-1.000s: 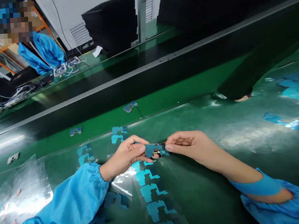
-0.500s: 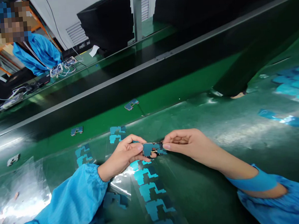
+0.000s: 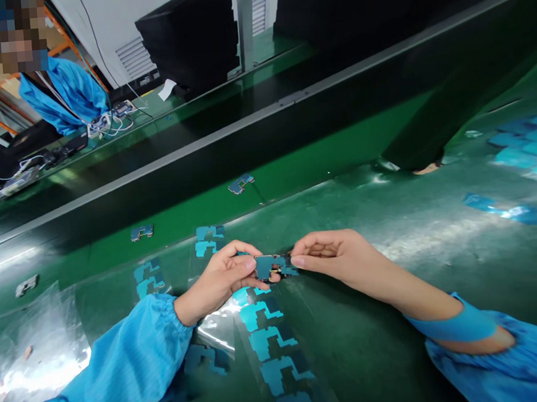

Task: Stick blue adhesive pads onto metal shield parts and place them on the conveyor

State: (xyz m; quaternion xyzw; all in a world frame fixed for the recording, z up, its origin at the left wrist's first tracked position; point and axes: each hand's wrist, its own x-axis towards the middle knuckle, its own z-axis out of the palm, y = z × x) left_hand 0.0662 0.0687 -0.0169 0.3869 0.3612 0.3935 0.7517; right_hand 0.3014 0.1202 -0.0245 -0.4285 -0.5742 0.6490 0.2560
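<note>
Blue notched circuit board [image 3: 268,266] at twelve o'clock, pinched between your nearly closed left hand [image 3: 221,273] and right hand [image 3: 338,262]. Matching blue pieces [image 3: 266,342] lie at six o'clock on clear plastic film [image 3: 214,332] over the green belt [image 3: 355,355]; more lie at two o'clock.

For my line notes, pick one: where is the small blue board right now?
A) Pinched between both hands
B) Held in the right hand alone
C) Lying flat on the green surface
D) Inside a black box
A: the small blue circuit board is gripped at its ends by the fingers of the left hand and the right hand.
</note>
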